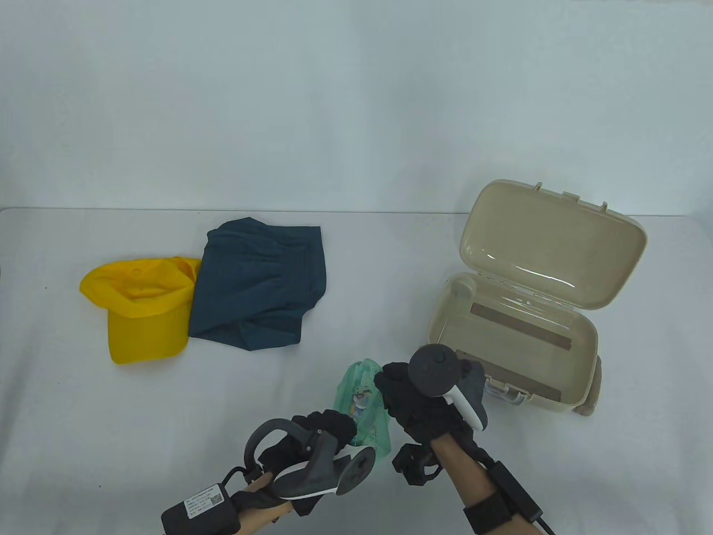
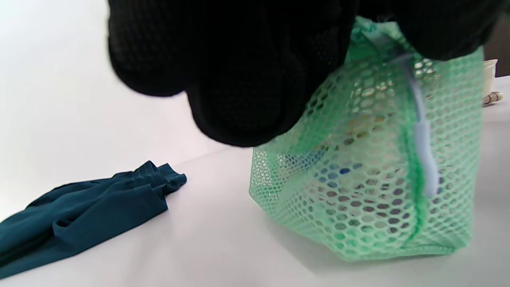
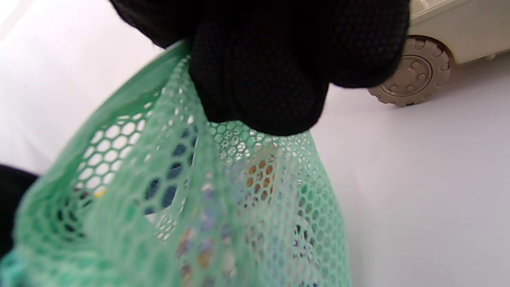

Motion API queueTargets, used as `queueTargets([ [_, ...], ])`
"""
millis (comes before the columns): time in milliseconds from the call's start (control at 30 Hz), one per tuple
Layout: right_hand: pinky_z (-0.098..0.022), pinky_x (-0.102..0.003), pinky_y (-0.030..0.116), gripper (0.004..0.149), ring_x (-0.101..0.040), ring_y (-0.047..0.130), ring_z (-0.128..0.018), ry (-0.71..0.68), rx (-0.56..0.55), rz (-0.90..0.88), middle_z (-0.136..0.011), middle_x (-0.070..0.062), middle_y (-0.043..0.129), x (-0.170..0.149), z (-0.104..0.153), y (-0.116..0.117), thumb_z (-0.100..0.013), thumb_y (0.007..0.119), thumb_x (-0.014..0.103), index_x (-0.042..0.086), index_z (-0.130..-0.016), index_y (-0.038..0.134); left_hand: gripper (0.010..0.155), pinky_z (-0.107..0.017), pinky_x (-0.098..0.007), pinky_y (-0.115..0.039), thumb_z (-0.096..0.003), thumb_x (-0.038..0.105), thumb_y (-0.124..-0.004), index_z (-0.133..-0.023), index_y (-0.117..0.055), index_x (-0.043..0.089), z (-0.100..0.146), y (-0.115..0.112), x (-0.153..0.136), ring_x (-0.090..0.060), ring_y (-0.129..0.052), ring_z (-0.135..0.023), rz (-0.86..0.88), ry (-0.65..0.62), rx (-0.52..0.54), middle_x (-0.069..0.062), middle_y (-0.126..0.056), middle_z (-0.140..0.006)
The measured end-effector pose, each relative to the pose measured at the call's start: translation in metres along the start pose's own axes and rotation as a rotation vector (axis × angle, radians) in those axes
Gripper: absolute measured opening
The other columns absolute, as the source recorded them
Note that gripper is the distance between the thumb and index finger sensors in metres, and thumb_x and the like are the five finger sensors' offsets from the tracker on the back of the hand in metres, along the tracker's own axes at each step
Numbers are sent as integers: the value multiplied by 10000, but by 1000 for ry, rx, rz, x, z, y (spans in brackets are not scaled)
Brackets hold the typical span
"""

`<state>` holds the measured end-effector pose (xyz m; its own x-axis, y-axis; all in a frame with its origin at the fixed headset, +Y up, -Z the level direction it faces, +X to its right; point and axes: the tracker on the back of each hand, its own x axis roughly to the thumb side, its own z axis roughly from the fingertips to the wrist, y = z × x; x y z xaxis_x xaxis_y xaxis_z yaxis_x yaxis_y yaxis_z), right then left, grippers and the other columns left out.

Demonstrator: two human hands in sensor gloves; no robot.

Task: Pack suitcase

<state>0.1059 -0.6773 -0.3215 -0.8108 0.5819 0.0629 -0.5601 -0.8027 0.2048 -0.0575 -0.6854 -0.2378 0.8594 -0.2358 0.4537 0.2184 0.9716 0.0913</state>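
A yellow cap (image 1: 136, 306) lies at the far left of the white counter (image 1: 501, 473), its edge touching a folded dark teal garment (image 1: 259, 287). Both sit well apart from the case, apparently laid out flat and waiting their turn to be packed.

Nearer the front edge, the left hand (image 1: 323, 432) pinches one side of a green mesh pouch (image 1: 365, 412), fingers curled onto the netting. The pouch's bottom appears to rest on the counter in the left wrist view, where a pale zipper runs down its face and small colourful items show dimly through the mesh; what they are cannot be told.

The right hand (image 1: 415, 398) grips the pouch's upper edge, fingers closed over the fabric. A two-handed hold likely keeps the soft bag from sagging or spilling while it is carried.

At right, the small beige suitcase (image 1: 515, 334) stands with its lid propped fully back and its tray bare, just beside the right hand, evidently ready to receive the pouch first. A wheel (image 3: 410, 75) shows at its corner.
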Motion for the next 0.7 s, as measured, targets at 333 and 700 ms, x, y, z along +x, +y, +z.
queueTargets([
  [333, -371, -346, 887, 440, -115, 1041, -407, 6, -11, 3, -548, 26, 1009, -2, -1, -3, -540, 701, 449, 104, -772, 844, 465, -374, -311, -881, -540, 415, -696, -911, -820, 164, -6, -3, -3, -143, -1045, -441, 118, -55, -59, -45, -969, -780],
  [700, -501, -406, 834, 471, -204, 997, -609, -301, -35, 230, -725, 13, 958, 35, 27, -11, -529, 671, 501, 193, -873, 767, 452, -398, -339, -871, -558, 386, -655, -905, -826, 152, -15, 9, -41, -177, -1037, -482, 361, -44, -212, -69, -952, -779],
])
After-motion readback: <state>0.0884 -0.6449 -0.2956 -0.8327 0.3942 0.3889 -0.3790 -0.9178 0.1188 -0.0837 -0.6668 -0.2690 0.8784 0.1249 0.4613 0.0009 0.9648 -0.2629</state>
